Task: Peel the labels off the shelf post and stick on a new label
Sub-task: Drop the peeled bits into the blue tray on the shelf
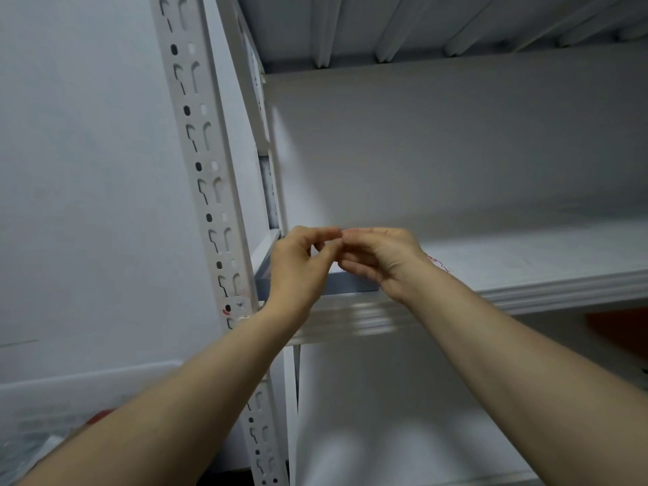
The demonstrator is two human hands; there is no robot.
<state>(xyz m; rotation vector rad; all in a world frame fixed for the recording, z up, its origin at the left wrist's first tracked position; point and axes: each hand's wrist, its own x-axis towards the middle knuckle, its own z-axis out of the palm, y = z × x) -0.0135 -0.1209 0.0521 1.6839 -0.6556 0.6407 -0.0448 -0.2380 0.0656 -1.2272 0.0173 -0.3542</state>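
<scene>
Both forearms up from the bottom edge. Left hand (301,264) and right hand (378,261) meet fingertip to fingertip in front of the shelf (561,289) edge. Fingers on both are curled and the left thumb and forefinger are pinched together. Too blurred to tell whether either hand holds anything. Post (207,191) is just left of the left hand, with a label scrap (242,306) with red marks stuck on it beside the left wrist. Wall (456,142) behind.

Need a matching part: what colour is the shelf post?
The shelf post is white; the head view shows it.
</scene>
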